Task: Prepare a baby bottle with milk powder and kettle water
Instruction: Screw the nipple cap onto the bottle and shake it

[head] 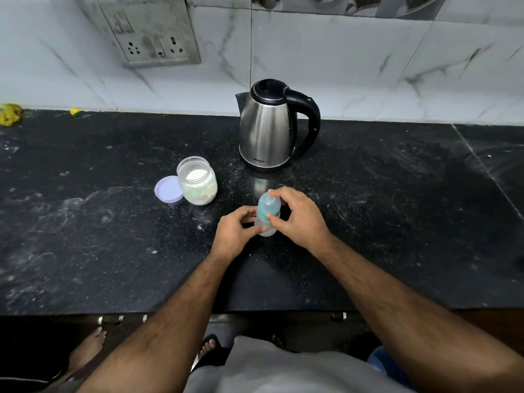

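Black counter (368, 222), kettle (266, 129), open powder jar (198, 182), lid (168, 190)

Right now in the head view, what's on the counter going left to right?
Yellow cloth → yellow scrap → purple lid → open powder jar → left hand → baby bottle → right hand. The kettle stands farther back, spanning the bottle and right hand, so it's left out of the order.

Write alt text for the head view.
Both hands hold a small baby bottle upright on a black counter: left hand on its body, right hand on its blue top. Behind stand an open milk powder jar, its lid and a steel kettle.
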